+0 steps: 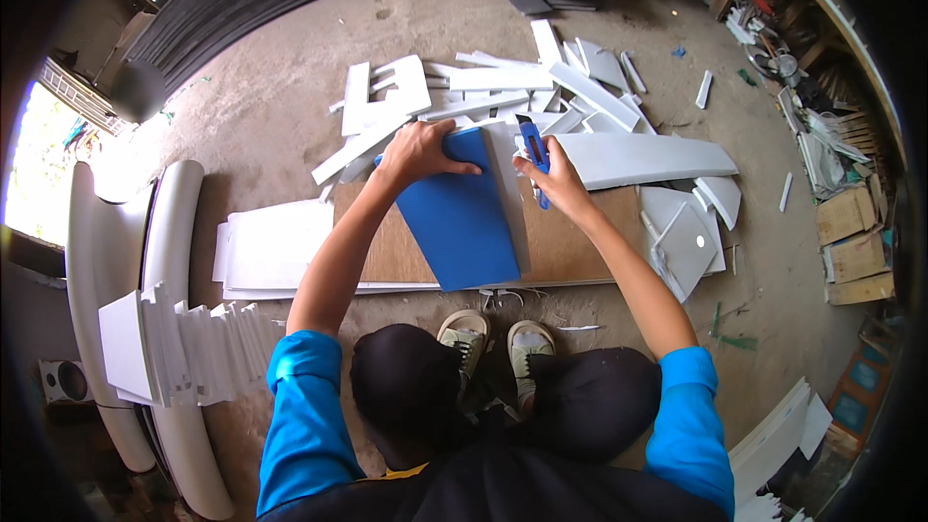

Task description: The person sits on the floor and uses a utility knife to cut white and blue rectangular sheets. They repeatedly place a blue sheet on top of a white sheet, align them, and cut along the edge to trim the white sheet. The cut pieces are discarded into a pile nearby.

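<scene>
A blue board (462,217), wider at the far end on its left side, lies over a brown wooden board in front of me. My left hand (421,153) presses on its far edge, thumb and fingers spread apart. In my right hand (559,178) is a blue utility knife (534,157), gripped upright just right of the blue board. A pale grey strip (509,184) shows along the blue board's right side, partly under it. The wooden board (580,246) rests on white sheets (275,246) that stick out at the left.
White foam offcuts (498,79) are heaped beyond the board, with a long white piece (643,160) at right. Stacked white pieces (193,348) and large white rolls (174,232) stand left. Black sheets (261,0) lie far left; cardboard (855,237) lies along the right.
</scene>
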### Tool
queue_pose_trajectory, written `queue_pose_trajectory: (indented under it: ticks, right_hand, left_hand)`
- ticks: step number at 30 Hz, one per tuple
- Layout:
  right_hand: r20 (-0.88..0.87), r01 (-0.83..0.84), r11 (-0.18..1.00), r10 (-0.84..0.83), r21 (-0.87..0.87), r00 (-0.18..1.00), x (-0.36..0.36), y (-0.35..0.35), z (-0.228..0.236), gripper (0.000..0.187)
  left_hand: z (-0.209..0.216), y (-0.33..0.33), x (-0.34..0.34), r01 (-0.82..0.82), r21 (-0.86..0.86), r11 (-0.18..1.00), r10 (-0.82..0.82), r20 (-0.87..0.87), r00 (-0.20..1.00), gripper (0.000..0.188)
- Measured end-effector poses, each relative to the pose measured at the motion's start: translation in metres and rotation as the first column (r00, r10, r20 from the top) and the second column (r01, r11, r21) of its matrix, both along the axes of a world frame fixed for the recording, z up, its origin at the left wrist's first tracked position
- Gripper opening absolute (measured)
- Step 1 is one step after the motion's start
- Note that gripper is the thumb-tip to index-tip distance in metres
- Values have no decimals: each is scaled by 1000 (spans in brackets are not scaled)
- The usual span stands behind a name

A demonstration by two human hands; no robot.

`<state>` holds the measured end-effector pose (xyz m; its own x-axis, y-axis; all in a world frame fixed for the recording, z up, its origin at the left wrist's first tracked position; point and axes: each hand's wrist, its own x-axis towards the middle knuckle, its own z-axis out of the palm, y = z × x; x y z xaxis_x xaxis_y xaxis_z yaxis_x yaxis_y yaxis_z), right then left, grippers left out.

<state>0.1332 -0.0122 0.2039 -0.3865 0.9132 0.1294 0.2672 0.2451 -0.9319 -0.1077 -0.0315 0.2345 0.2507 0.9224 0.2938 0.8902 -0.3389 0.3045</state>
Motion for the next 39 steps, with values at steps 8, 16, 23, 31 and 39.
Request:
queue_pose_trajectory:
  ticks: [8,16,23,31,39]
  right_hand:
    - [-303,-265,947,201,-184,931,18,-47,104,54]
    - [-452,-458,808,273,-371,849,50,-71,109,58]
    - [-319,-237,923,136,-303,938,45,-50,90,48]
    - [-153,30,998,-37,-46,987,45,-58,73,40]
    - [-28,526,822,-533,217,845,85,-25,52,39]
  left_hand:
    - [99,-65,26,225,190,956,-213,-79,974,68]
    - [125,-113,50,414,321,852,-381,-165,910,66]
    - [106,-97,65,88,173,981,-63,-144,988,71]
    - [57,-86,75,157,407,900,-125,-103,987,57]
    - [19,-73,45,-227,138,964,163,368,916,56]
